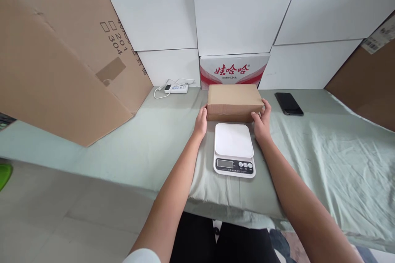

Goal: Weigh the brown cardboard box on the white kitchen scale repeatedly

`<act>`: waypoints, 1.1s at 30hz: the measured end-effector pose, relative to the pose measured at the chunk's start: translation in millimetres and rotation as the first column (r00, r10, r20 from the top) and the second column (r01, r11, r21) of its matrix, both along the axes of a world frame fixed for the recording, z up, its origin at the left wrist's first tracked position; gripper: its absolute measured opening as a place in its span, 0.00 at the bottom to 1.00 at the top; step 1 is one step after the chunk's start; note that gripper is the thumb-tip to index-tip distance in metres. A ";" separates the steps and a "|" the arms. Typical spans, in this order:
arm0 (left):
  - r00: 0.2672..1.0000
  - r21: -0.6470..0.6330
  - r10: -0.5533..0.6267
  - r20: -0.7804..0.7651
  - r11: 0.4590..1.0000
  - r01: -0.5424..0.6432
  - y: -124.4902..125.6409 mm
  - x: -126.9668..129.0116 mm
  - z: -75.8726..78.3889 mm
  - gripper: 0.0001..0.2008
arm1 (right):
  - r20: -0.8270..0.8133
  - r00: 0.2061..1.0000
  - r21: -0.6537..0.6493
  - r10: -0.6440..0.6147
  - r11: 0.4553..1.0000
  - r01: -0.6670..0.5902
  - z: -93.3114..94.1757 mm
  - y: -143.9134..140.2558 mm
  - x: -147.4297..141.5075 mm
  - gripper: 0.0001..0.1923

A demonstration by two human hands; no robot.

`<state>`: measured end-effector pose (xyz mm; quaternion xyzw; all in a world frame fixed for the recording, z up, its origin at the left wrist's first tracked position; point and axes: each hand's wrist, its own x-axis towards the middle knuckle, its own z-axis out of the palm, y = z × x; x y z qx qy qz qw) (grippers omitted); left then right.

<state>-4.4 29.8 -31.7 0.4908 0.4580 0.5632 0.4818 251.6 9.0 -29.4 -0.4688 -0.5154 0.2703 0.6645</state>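
Observation:
A closed brown cardboard box [234, 102] rests on the green cloth, just behind a white kitchen scale [233, 140]. My left hand [201, 122] presses against the box's left side. On the right end, my right hand [262, 120] grips the box, with its thumb on the front face and fingers around the corner. The scale lies between my forearms with its platform bare. Its dark panel with a display and several round buttons faces me, and the display looks blank.
Behind the box stands a white and red carton [234, 70] against white panels [243, 16]. A black phone [289, 103] lies to the right. A power strip [176, 88] with a white cable sits back left. Large cardboard sheets [70, 57] flank the cloth-covered table [160, 131].

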 end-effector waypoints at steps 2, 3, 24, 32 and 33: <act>1.000 0.005 0.010 -0.002 1.000 -0.010 0.3 -2.2 -0.3 0.36 | -0.006 1.000 -0.003 -0.012 1.000 0.012 -1.9 0.1 1.9 0.42; 1.000 0.008 0.017 -0.003 1.000 -0.017 0.5 -3.8 -0.2 0.36 | -0.015 1.000 -0.009 -0.022 1.000 0.022 -2.9 0.0 3.2 0.42; 0.999 0.036 0.007 0.049 0.999 -0.008 -5.0 -2.6 5.4 0.35 | -0.032 0.996 -0.124 -0.078 0.990 0.073 -10.8 1.9 12.4 0.40; 0.999 0.035 -0.016 0.027 0.999 0.015 -7.1 -0.6 7.1 0.37 | 0.009 0.998 -0.092 -0.061 0.994 0.061 -11.0 1.4 12.7 0.37; 1.000 0.035 -0.016 0.024 0.999 0.016 -7.1 -0.7 7.1 0.36 | -0.001 0.998 -0.102 -0.059 0.993 0.058 -10.4 1.4 12.6 0.37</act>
